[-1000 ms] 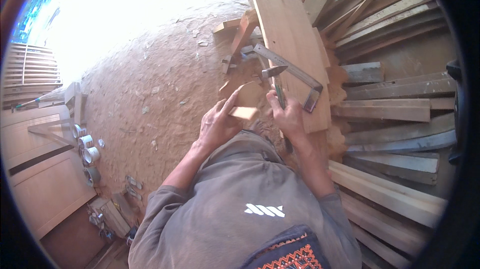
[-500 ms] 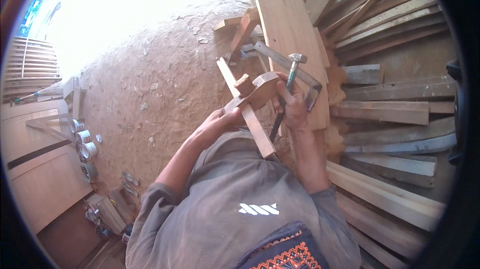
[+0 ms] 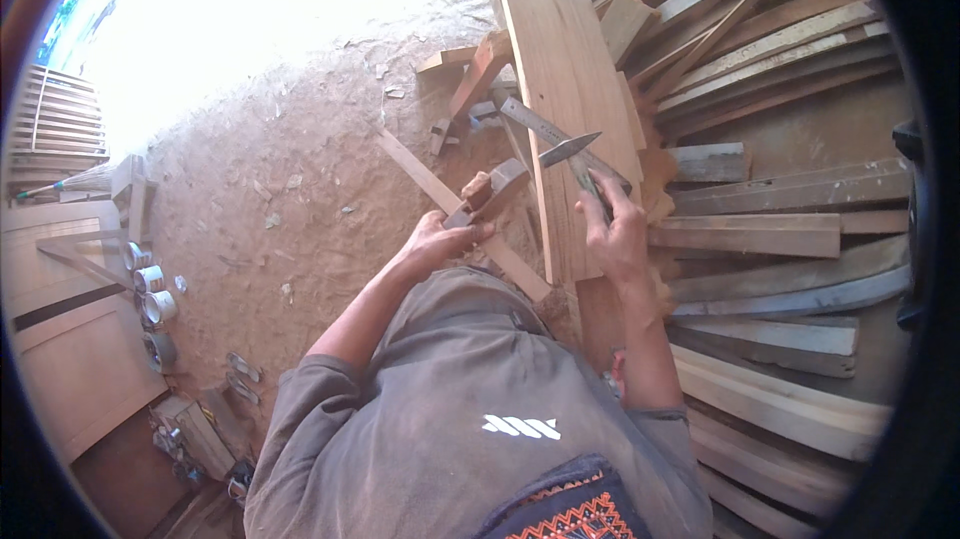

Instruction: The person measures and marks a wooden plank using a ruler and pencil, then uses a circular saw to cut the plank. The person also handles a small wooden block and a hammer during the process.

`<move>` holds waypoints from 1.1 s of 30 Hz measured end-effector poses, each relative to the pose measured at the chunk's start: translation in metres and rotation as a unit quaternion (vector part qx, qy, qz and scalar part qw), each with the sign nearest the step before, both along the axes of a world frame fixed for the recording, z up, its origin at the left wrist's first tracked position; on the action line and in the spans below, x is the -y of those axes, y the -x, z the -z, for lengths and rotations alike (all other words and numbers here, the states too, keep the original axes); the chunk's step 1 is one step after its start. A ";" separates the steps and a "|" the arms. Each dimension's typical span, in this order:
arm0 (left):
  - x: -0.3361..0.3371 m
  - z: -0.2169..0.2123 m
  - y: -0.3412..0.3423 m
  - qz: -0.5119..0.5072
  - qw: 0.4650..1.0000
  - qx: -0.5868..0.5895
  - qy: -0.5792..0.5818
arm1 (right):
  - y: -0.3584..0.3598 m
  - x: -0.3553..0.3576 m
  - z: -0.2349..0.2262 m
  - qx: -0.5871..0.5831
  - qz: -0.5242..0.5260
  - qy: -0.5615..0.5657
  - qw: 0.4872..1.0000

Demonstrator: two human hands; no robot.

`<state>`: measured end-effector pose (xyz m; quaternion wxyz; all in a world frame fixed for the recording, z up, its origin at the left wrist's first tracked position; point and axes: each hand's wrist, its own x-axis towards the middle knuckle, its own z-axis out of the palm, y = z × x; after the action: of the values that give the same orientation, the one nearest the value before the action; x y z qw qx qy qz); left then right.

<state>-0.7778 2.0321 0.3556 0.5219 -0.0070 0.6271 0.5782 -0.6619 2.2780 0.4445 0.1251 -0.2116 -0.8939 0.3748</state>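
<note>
My left hand (image 3: 440, 242) is closed round what looks like a wooden marking gauge, a long thin beam (image 3: 415, 166) passing through a thick cross block (image 3: 497, 192). A small wooden wedge-like piece stands up from the block. The beam's near end points toward my waist. My right hand (image 3: 618, 229) grips a hammer (image 3: 568, 149) by its greenish handle, the metal head raised and its tapered end showing. The hammer is to the right of the block and apart from it. Behind the hammer, a metal square (image 3: 530, 121) lies over a wide pale board (image 3: 565, 49).
Stacked timber lengths (image 3: 760, 234) fill the right side. Beyond my hands stands a reddish wooden post (image 3: 478, 74). The earth floor (image 3: 270, 179) is strewn with shavings. At the left are white buckets (image 3: 158, 306), wood panels (image 3: 85, 349) and a pair of sandals (image 3: 243, 376).
My right hand has left the block and moved right with the hammer, whose head has turned and dropped. My left hand has tilted and lowered the gauge.
</note>
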 end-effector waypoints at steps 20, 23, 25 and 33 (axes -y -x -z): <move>-0.010 0.017 0.008 -0.010 0.984 -0.143 0.102 | 0.009 0.051 -0.040 -0.138 -0.108 -0.150 0.973; -0.009 0.014 0.001 0.019 0.981 -0.174 0.088 | 0.013 0.055 -0.040 0.089 -0.161 -0.129 0.975; -0.009 0.012 -0.004 -0.031 0.989 -0.136 0.050 | 0.012 0.052 -0.038 -0.001 -0.138 -0.134 0.981; -0.008 0.026 0.001 0.016 0.974 -0.191 0.122 | 0.005 0.041 -0.035 0.008 -0.122 -0.144 0.982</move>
<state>-0.7784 2.0396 0.3294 0.3974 0.0499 0.7810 0.4792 -0.6670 2.2371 0.4799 0.1006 -0.0833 -0.9585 0.2535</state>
